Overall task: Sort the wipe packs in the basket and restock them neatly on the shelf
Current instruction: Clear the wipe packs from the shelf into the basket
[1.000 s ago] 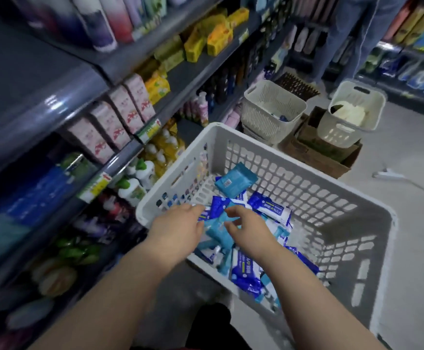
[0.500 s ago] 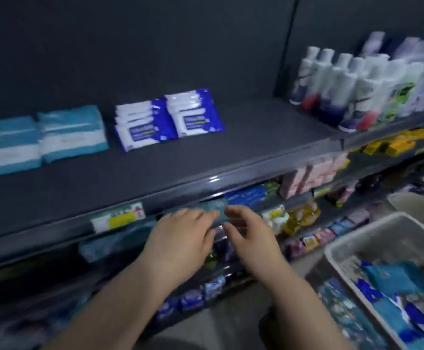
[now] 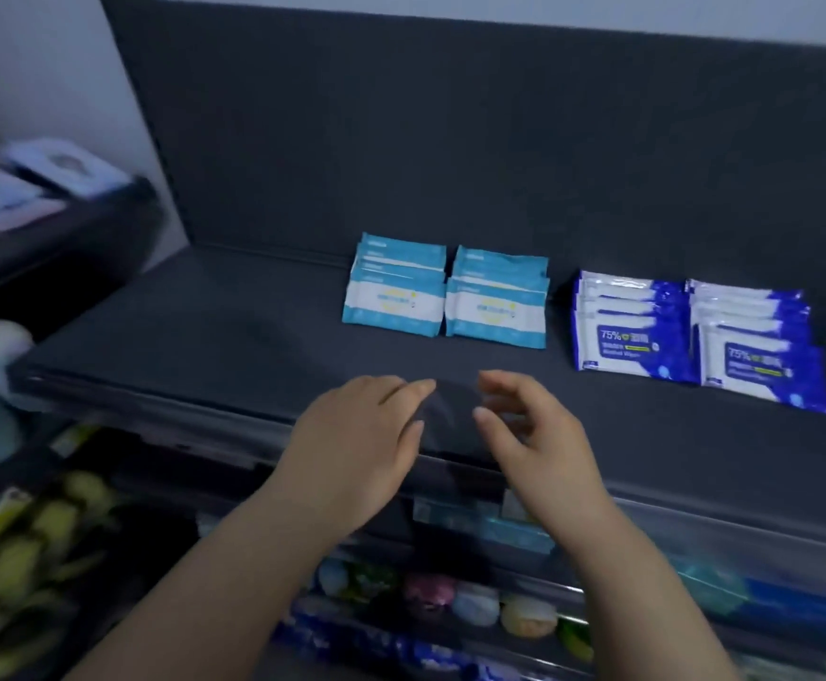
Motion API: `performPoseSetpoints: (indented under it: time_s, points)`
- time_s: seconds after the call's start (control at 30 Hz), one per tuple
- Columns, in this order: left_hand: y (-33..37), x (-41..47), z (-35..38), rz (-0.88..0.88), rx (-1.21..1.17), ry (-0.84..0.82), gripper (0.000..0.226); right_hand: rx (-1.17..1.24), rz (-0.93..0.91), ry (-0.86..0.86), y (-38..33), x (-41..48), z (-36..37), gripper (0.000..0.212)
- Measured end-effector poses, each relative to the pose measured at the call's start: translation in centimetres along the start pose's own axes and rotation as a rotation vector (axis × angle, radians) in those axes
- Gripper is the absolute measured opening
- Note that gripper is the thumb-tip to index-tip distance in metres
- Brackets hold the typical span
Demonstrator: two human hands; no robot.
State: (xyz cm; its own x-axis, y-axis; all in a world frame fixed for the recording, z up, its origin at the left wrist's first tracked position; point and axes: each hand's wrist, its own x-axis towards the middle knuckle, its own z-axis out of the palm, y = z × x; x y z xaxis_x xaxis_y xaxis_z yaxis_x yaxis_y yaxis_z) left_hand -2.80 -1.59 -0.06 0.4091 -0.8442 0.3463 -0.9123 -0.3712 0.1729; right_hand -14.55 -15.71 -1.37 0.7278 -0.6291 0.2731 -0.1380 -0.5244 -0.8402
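From the head view, the left hand and the right hand hover side by side over the front lip of the dark shelf. Both have loose, half-spread fingers, and I can see nothing held in either. The right one is blurred, so a small item could be hidden.

The light blue wipe packs sit in two overlapping rows near the back. The dark blue wipe packs sit in two more rows to their right, with a gap between the two kinds. The basket is out of view.

The main risk, as I judge it, is a careless reach. A sweeping wrist could knock the leaning rows flat or push one colour into the other. A pack set too near the edge could slide off onto the lower shelves. Placing a pack while looking away could also put it in the wrong row.
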Motion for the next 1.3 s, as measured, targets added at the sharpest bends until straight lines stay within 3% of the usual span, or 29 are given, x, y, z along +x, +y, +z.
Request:
performPoseSetpoints:
  time_s: [0.17,0.33,0.57,0.8,0.97,1.13,1.3]
  points:
    - [-2.0,3.7,1.1,-0.014,0.067,-0.006,0.042,0.005,0.020,-0.002,1.0,4.4,-0.5,0.031]
    - [-3.4,8.5,2.6,-0.017,0.111,-0.054,0.043,-0.155,0.006,-0.091,2.2,9.0,-2.6,0.037]
    - [-7.8,13.2,4.6,0.007,0.208,-0.128,0.052,-0.535,-0.062,-0.269,4.2,15.5,-3.7,0.059]
    - [-12.3,17.0,5.1,0.021,0.275,-0.289,0.069,-0.748,0.060,-0.352,5.2,19.0,-1.2,0.084]
    - [-14.1,19.0,5.4,0.073,0.239,-0.353,0.087,-0.843,0.106,-0.324,4.7,20.0,0.1,0.094]
    - [-13.9,20.1,5.5,0.082,0.293,-0.273,0.100,-1.055,0.113,-0.214,3.7,20.1,0.9,0.099]
    - [-13.9,19.1,5.6,0.081,0.248,-0.067,0.087,-1.054,0.080,-0.039,3.2,18.8,1.7,0.067]
